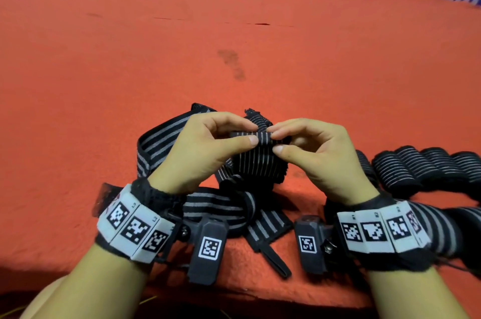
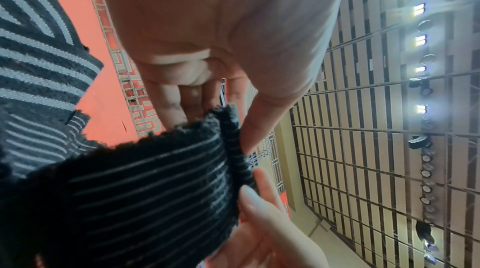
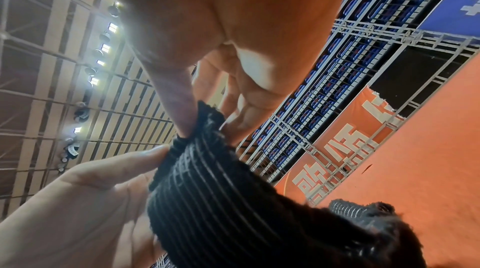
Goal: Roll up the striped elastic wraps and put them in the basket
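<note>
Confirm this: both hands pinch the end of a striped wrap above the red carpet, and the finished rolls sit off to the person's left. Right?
Not quite. Both hands, left hand and right hand, do pinch the striped wrap above the red carpet, but the finished rolls lie to the person's right, as the head view shows.

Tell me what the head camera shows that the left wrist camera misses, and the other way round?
Only the head view shows the right hand's wrist band with square markers and the pile of rolled black-and-grey striped wraps on the red carpet. Only the left wrist view shows the slatted ceiling with bright lamps. Both show the left hand and right hand pinching the folded end of the black striped elastic wrap.
</note>
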A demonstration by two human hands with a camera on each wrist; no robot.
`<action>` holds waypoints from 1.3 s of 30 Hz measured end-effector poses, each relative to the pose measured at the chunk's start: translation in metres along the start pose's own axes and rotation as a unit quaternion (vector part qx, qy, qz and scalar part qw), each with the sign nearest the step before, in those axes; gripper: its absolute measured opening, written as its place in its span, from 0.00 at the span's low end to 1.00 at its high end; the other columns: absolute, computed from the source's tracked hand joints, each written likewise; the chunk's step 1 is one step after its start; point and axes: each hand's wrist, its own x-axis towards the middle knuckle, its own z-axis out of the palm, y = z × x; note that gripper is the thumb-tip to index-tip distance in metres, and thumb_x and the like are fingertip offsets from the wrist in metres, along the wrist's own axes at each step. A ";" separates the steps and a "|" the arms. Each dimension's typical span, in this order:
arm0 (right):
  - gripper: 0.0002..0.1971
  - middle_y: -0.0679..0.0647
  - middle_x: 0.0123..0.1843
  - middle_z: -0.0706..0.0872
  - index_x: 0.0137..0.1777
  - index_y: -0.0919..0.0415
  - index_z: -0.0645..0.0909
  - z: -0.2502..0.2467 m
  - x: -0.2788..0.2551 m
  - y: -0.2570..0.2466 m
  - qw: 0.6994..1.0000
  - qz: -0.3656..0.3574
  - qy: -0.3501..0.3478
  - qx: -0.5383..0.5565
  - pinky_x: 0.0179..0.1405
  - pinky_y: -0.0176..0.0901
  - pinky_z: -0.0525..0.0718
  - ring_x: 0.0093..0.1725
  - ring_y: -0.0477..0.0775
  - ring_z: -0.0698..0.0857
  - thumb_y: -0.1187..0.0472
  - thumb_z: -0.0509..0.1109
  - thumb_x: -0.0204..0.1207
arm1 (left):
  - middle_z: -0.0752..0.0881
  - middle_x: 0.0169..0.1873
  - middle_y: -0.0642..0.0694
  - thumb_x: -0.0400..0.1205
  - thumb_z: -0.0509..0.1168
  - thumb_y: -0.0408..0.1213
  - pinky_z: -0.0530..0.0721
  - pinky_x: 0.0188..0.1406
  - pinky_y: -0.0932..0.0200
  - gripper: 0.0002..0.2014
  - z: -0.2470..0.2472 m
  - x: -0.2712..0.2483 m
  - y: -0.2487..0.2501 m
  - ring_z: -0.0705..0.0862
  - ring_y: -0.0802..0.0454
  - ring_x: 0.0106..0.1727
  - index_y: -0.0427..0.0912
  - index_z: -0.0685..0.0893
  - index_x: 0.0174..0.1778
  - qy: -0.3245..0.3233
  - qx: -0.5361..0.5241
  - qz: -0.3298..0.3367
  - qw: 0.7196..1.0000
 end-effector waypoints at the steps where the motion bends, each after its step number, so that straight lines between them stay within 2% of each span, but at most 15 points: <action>1: 0.09 0.58 0.52 0.93 0.43 0.59 0.89 0.000 -0.001 0.001 1.000 0.003 -0.005 0.001 0.54 0.56 0.85 0.51 0.58 0.90 0.72 0.78 0.67 | 0.92 0.45 0.37 0.76 0.76 0.25 0.89 0.50 0.53 0.07 -0.001 0.000 -0.001 0.90 0.47 0.45 0.38 0.91 0.48 -0.001 0.003 0.005 1.000; 3: 0.07 0.57 0.53 0.92 0.43 0.58 0.90 0.000 -0.002 0.002 1.000 0.011 -0.011 0.007 0.56 0.58 0.86 0.54 0.60 0.90 0.68 0.79 0.67 | 0.92 0.45 0.35 0.75 0.76 0.23 0.90 0.51 0.49 0.09 -0.001 -0.001 -0.001 0.91 0.42 0.46 0.40 0.91 0.47 0.002 0.021 0.017 1.000; 7: 0.13 0.55 0.50 0.93 0.55 0.57 0.89 0.005 -0.002 0.007 0.999 0.047 0.006 0.023 0.53 0.50 0.89 0.49 0.53 0.90 0.64 0.79 0.71 | 0.92 0.43 0.36 0.74 0.77 0.23 0.92 0.48 0.46 0.12 -0.001 -0.002 -0.003 0.91 0.36 0.47 0.45 0.92 0.45 0.015 0.049 0.038 0.998; 10: 0.09 0.56 0.43 0.92 0.52 0.62 0.89 0.008 -0.003 0.010 0.997 0.064 0.022 0.031 0.43 0.43 0.86 0.42 0.48 0.89 0.70 0.79 0.72 | 0.93 0.42 0.44 0.74 0.77 0.21 0.90 0.45 0.56 0.13 0.000 -0.001 -0.006 0.92 0.49 0.44 0.45 0.91 0.45 0.013 0.058 0.033 0.998; 12: 0.09 0.59 0.45 0.93 0.49 0.61 0.89 0.009 -0.004 0.011 0.997 0.056 0.035 0.040 0.47 0.46 0.89 0.45 0.51 0.90 0.69 0.79 0.70 | 0.93 0.43 0.45 0.74 0.77 0.22 0.87 0.43 0.62 0.13 0.000 -0.001 -0.006 0.91 0.55 0.42 0.44 0.90 0.47 0.002 0.049 0.014 0.999; 15: 0.11 0.53 0.45 0.93 0.48 0.59 0.90 0.009 -0.004 0.010 0.997 0.035 0.052 0.053 0.50 0.45 0.88 0.48 0.50 0.91 0.70 0.79 0.68 | 0.90 0.36 0.49 0.78 0.75 0.39 0.84 0.34 0.65 0.06 0.000 -0.002 -0.003 0.86 0.57 0.36 0.45 0.91 0.49 -0.022 0.048 -0.033 0.998; 18: 0.14 0.50 0.43 0.93 0.48 0.60 0.90 0.008 -0.005 0.009 0.997 0.022 0.055 0.050 0.50 0.40 0.86 0.47 0.47 0.90 0.79 0.77 0.70 | 0.82 0.27 0.52 0.77 0.67 0.55 0.81 0.31 0.64 0.14 0.002 -0.004 -0.001 0.79 0.57 0.31 0.51 0.91 0.39 -0.026 0.041 -0.051 0.998; 21: 0.16 0.50 0.43 0.94 0.46 0.56 0.91 0.009 -0.006 0.008 0.997 0.021 0.060 0.036 0.50 0.42 0.87 0.45 0.48 0.89 0.78 0.77 0.67 | 0.88 0.36 0.35 0.82 0.69 0.46 0.80 0.37 0.55 0.11 0.003 -0.004 -0.002 0.82 0.46 0.37 0.43 0.92 0.46 -0.022 0.029 -0.032 0.999; 25: 0.12 0.62 0.51 0.92 0.50 0.55 0.92 0.008 -0.008 0.010 0.994 0.046 0.037 0.093 0.60 0.58 0.87 0.54 0.62 0.89 0.65 0.78 0.66 | 0.92 0.41 0.41 0.80 0.73 0.28 0.87 0.42 0.59 0.07 -0.001 -0.004 -0.003 0.91 0.48 0.42 0.40 0.91 0.52 -0.006 0.012 -0.004 1.000; 28: 0.12 0.57 0.49 0.92 0.53 0.55 0.91 0.010 -0.008 0.010 0.991 0.081 0.038 0.097 0.49 0.49 0.89 0.51 0.56 0.90 0.59 0.80 0.70 | 0.92 0.35 0.47 0.79 0.74 0.26 0.89 0.41 0.56 0.09 0.000 -0.005 -0.005 0.91 0.51 0.39 0.41 0.91 0.52 0.002 0.041 0.027 0.999; 30: 0.07 0.54 0.44 0.92 0.52 0.60 0.89 0.012 -0.009 0.009 0.990 0.096 0.044 0.093 0.37 0.40 0.87 0.44 0.49 0.90 0.66 0.78 0.75 | 0.92 0.35 0.48 0.78 0.75 0.25 0.89 0.42 0.54 0.10 0.000 -0.005 -0.008 0.91 0.50 0.40 0.43 0.91 0.51 0.005 0.054 0.039 0.998; 33: 0.09 0.54 0.43 0.92 0.52 0.64 0.89 0.012 -0.012 0.009 0.992 0.082 0.056 0.079 0.38 0.38 0.86 0.43 0.47 0.90 0.74 0.75 0.75 | 0.93 0.42 0.43 0.78 0.74 0.25 0.91 0.47 0.52 0.11 0.001 -0.006 -0.010 0.92 0.47 0.45 0.42 0.91 0.52 -0.009 0.054 0.027 0.998; 36: 0.11 0.53 0.45 0.93 0.51 0.62 0.89 0.011 -0.013 0.010 0.995 0.044 0.069 0.059 0.47 0.42 0.87 0.47 0.49 0.90 0.76 0.76 0.74 | 0.92 0.38 0.48 0.81 0.73 0.38 0.87 0.38 0.62 0.08 0.002 -0.006 -0.007 0.90 0.54 0.39 0.42 0.90 0.54 -0.041 0.045 -0.017 0.998; 37: 0.12 0.52 0.45 0.93 0.51 0.61 0.89 0.012 -0.014 0.010 0.996 0.033 0.071 0.053 0.48 0.42 0.87 0.47 0.48 0.90 0.77 0.76 0.73 | 0.90 0.35 0.50 0.81 0.73 0.48 0.84 0.35 0.61 0.11 0.002 -0.006 -0.007 0.87 0.54 0.36 0.45 0.90 0.52 -0.049 0.051 -0.029 0.997; 39: 0.14 0.47 0.43 0.93 0.49 0.60 0.89 0.014 -0.015 0.009 0.996 0.020 0.071 0.045 0.49 0.38 0.86 0.45 0.44 0.89 0.78 0.77 0.72 | 0.85 0.35 0.39 0.78 0.67 0.63 0.82 0.36 0.51 0.21 0.003 -0.004 -0.009 0.81 0.45 0.36 0.48 0.91 0.48 -0.061 0.051 -0.046 0.996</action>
